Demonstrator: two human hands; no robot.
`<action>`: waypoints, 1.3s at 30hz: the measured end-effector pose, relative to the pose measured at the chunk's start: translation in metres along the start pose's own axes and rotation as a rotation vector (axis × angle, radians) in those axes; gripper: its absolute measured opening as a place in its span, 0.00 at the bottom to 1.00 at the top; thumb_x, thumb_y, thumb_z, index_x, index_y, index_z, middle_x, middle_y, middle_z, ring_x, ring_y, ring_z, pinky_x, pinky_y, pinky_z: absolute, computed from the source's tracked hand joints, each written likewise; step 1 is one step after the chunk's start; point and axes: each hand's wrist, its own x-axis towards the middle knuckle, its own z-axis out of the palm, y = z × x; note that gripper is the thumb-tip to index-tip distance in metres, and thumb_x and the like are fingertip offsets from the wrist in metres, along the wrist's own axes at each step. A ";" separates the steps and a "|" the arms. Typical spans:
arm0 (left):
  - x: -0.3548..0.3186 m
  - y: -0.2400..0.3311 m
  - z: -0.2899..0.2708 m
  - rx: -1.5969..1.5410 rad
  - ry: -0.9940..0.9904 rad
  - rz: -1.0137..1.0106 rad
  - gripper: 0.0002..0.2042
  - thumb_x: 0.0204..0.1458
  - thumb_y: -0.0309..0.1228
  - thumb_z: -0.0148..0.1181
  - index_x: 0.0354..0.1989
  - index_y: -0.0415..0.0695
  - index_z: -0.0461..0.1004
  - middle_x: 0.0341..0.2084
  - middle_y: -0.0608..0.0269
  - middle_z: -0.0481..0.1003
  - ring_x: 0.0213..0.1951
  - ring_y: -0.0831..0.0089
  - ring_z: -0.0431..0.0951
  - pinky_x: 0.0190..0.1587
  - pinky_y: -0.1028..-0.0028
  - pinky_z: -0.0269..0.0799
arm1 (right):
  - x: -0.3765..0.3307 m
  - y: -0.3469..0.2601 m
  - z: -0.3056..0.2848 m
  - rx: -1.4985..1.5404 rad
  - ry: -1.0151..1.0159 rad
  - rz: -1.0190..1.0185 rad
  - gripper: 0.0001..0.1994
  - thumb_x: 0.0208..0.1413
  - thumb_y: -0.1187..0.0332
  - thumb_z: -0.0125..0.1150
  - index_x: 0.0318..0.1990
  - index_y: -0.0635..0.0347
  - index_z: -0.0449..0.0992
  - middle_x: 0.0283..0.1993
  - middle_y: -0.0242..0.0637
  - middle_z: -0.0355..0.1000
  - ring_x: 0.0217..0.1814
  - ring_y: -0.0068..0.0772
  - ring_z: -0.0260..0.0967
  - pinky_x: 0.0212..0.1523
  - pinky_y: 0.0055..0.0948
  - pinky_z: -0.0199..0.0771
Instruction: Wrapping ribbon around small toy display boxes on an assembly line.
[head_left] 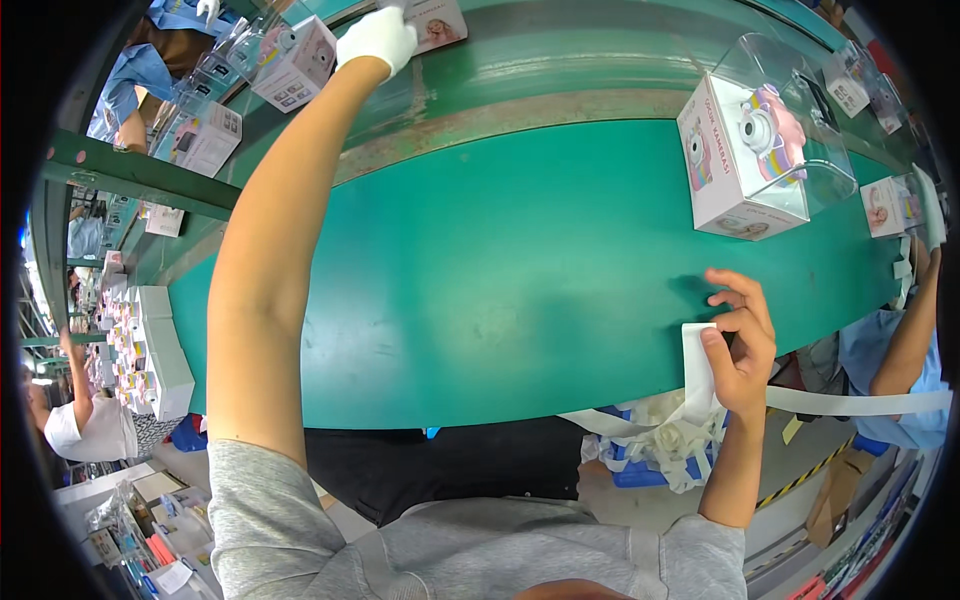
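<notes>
Green belting covers the long worktop (520, 250), and the person's left hand (377, 38), in a white glove, stretches to the far side and rests on a small pink-and-white boxed item (437, 22); whether that grip is closed on it or merely touching cannot be told from here. The bare right hand (742, 340) sits at the near edge of the worktop, thumb and fingers pinched shut on the end of a white strip of tape or label backing (698, 365) that trails down to a loose heap of the same strip below the edge. A boxed pink toy camera under a clear cover (752, 150) stands well apart to the right. As a judgement, the step in hand is fetching the far box; next it wants drawing toward the strip
</notes>
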 end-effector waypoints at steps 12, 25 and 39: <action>-0.120 0.020 -0.063 -0.237 0.165 0.310 0.13 0.61 0.43 0.55 0.41 0.48 0.77 0.32 0.46 0.80 0.38 0.44 0.81 0.42 0.51 0.75 | -0.006 0.002 -0.005 0.058 0.052 0.022 0.04 0.59 0.76 0.59 0.32 0.65 0.71 0.56 0.53 0.72 0.51 0.38 0.67 0.54 0.38 0.68; -0.376 0.044 -0.137 -0.751 0.108 0.267 0.19 0.45 0.23 0.73 0.48 0.44 0.81 0.23 0.63 0.77 0.20 0.69 0.75 0.28 0.72 0.70 | 0.022 -0.094 0.108 0.493 -0.051 -0.155 0.07 0.62 0.75 0.62 0.33 0.64 0.69 0.28 0.37 0.69 0.27 0.26 0.57 0.31 0.29 0.57; -0.465 0.058 -0.151 -1.662 -0.057 -0.042 0.06 0.55 0.18 0.66 0.40 0.37 0.77 0.35 0.59 0.77 0.33 0.77 0.75 0.36 0.77 0.69 | -0.003 -0.150 0.156 0.463 -0.193 -0.268 0.06 0.61 0.74 0.64 0.36 0.66 0.74 0.28 0.39 0.71 0.26 0.28 0.61 0.29 0.32 0.61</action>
